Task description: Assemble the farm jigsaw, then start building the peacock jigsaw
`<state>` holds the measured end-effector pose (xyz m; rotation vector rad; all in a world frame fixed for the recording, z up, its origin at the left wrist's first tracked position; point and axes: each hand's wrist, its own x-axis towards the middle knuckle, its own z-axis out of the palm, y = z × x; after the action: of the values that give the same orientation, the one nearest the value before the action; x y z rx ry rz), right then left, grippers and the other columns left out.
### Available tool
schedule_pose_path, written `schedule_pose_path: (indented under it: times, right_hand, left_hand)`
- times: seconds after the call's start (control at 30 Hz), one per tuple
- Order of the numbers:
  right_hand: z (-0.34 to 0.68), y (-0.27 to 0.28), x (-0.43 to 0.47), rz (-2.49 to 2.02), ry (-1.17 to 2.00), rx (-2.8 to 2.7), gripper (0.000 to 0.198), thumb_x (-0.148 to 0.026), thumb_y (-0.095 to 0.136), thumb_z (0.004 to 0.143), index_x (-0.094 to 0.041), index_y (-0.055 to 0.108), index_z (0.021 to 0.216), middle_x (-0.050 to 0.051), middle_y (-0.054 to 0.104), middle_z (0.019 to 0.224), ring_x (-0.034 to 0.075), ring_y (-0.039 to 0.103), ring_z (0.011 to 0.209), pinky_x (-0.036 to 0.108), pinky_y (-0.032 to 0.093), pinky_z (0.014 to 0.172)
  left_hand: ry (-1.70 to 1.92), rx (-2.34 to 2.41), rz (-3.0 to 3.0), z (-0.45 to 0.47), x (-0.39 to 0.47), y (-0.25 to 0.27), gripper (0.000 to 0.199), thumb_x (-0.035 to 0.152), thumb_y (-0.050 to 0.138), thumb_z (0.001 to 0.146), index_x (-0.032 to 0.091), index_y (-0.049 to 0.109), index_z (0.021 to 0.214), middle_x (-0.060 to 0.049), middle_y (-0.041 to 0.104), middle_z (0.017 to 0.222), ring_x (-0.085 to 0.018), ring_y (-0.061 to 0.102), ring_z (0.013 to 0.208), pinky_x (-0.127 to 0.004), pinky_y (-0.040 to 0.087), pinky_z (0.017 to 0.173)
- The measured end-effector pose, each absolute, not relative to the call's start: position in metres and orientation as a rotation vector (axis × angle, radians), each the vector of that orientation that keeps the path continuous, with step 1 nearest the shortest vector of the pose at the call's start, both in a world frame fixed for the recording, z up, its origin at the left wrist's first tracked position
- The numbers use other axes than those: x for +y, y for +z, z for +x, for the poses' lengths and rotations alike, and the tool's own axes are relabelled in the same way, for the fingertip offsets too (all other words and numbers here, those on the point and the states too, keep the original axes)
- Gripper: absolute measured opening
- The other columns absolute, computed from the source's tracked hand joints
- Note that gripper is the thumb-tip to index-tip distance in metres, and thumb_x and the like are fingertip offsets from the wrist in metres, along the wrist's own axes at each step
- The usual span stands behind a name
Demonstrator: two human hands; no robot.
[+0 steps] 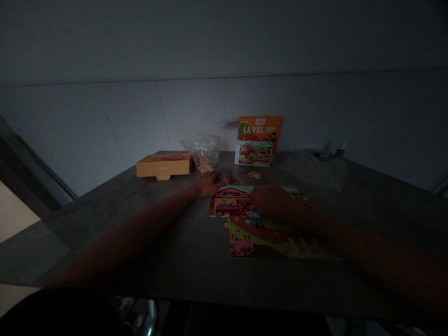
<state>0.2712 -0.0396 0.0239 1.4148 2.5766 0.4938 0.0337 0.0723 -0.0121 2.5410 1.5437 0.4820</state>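
Observation:
A partly joined jigsaw puzzle (259, 238) with a farm picture lies flat on the table, its red barn at the upper left. My right hand (268, 199) is over its upper part, fingers curled down at the top edge beside the barn; what they hold, if anything, is hidden. To the left, my left hand (207, 184) rests on the table with its fingers apart, close to a dark red puzzle piece (228, 180). Just behind that hand stands a clear plastic bag (205, 148) with loose puzzle pieces in it.
An orange box (164, 166) sits at the back left. Against the wall lean an orange "LEVEL UP!" box lid (261, 128) and a picture card (254, 154). Yellowish pieces (255, 175) lie before them. At right are crumpled clear plastic (315, 170) and a blue-labelled bottle (340, 151).

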Motion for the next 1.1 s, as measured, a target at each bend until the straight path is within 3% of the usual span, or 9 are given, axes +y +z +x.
schedule_pose_path:
  times: [0.2,0.33,0.6,0.73,1.1]
  right_hand:
    - [0.274,0.022,-0.039,1.469,0.459,2.595,0.029,-0.015,0.046,0.092,-0.008,0.074,0.098,0.022,0.075,0.096,0.031,0.073,0.084,0.036,0.052,0.068]
    - [0.277,0.019,-0.040,1.480,0.475,2.634,0.030,-0.018,0.045,0.095,-0.009,0.073,0.096,0.020,0.075,0.092,0.030,0.073,0.085,0.035,0.052,0.068]
    - [0.276,0.022,-0.040,1.527,0.432,2.629,0.033,-0.024,0.045,0.096,-0.009,0.074,0.096,0.021,0.075,0.093,0.032,0.073,0.087,0.036,0.050,0.069]
    - [0.274,0.024,-0.041,1.539,0.426,2.604,0.035,-0.027,0.045,0.098,-0.008,0.074,0.098,0.022,0.075,0.093,0.032,0.072,0.087,0.036,0.050,0.070]
    - [0.277,0.019,-0.040,1.545,0.467,2.655,0.039,-0.029,0.040,0.100,-0.010,0.075,0.098,0.020,0.075,0.093,0.031,0.071,0.086,0.037,0.051,0.070]
  left_hand:
    - [0.477,1.618,2.574,0.041,0.093,-0.013,0.058,0.069,0.059,0.085,0.022,0.070,0.116,-0.012,0.063,0.127,-0.035,0.054,0.126,-0.045,0.043,0.106]
    - [0.480,1.646,2.550,0.040,0.092,-0.012,0.052,0.066,0.058,0.087,0.022,0.072,0.111,-0.011,0.066,0.120,-0.031,0.057,0.120,-0.040,0.047,0.101]
    - [0.432,1.803,2.465,0.056,0.082,-0.012,0.067,0.075,0.054,0.084,0.020,0.069,0.119,-0.017,0.059,0.135,-0.042,0.051,0.128,-0.055,0.041,0.104]
    - [0.454,1.821,2.450,0.060,0.081,-0.012,0.064,0.073,0.053,0.085,0.023,0.070,0.122,-0.015,0.062,0.133,-0.038,0.055,0.124,-0.048,0.044,0.102]
    - [0.520,1.681,2.479,0.056,0.082,-0.009,0.044,0.058,0.059,0.088,0.022,0.078,0.105,-0.010,0.073,0.110,-0.031,0.065,0.107,-0.035,0.051,0.082]
